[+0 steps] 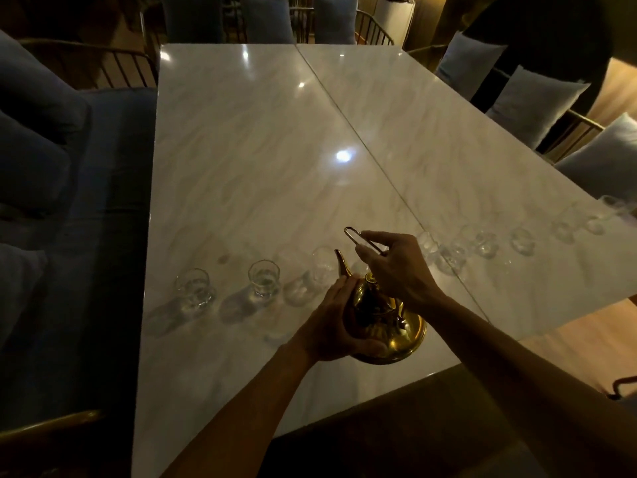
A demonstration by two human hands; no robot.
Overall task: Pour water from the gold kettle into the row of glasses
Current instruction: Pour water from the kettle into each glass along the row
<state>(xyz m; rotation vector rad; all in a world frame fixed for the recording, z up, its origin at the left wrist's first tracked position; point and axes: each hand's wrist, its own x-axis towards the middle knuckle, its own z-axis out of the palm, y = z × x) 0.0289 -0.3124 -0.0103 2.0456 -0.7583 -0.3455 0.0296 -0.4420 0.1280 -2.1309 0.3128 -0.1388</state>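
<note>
The gold kettle (pixel 389 326) hangs just above the near edge of the marble table (pixel 262 150), its spout (pixel 342 265) pointing away toward the glasses. My right hand (pixel 396 267) grips the thin wire handle (pixel 355 238) over the lid. My left hand (pixel 334 322) cups the kettle's left side and belly. Several small clear glasses run in a row across the table, from a left glass (pixel 194 291) and a second glass (pixel 263 279) past a blurred glass (pixel 322 267) by the spout to the far-right glasses (pixel 522 241).
A seam (pixel 372 160) divides the tabletop in two slabs. Blue cushioned seating (pixel 69 167) lines the left side. Chairs with grey cushions (pixel 537 101) stand along the right and far ends. A person in dark clothes (pixel 551 36) stands at the back right.
</note>
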